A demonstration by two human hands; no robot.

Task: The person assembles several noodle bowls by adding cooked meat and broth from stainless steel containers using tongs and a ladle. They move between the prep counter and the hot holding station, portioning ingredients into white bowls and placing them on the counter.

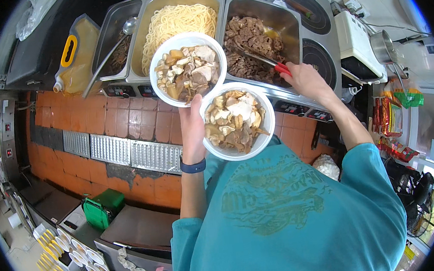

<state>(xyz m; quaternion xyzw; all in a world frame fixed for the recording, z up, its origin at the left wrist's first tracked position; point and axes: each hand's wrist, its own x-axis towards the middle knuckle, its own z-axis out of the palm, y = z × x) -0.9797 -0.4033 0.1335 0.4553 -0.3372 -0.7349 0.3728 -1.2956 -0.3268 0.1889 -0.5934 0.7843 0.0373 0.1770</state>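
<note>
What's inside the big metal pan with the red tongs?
Brown sliced meat fills the steel pan; the right hand holds red-handled tongs in it. The pan's bottom is covered.

Two white bowls (187, 68) (237, 121) hold brown and beige food. The tongs (268, 62) have red handles over dark brown meat (250, 47) in a silver tray (289, 20). Pale yellow noodles (176, 23) fill the neighbouring tray. The shirt (291, 216) is teal with a darker green print. The wristband (193, 166) is dark blue. Floor tiles (122, 118) are orange-red, crossed by a grey metal grate (125, 154). A green box (103, 207) sits below.
</note>
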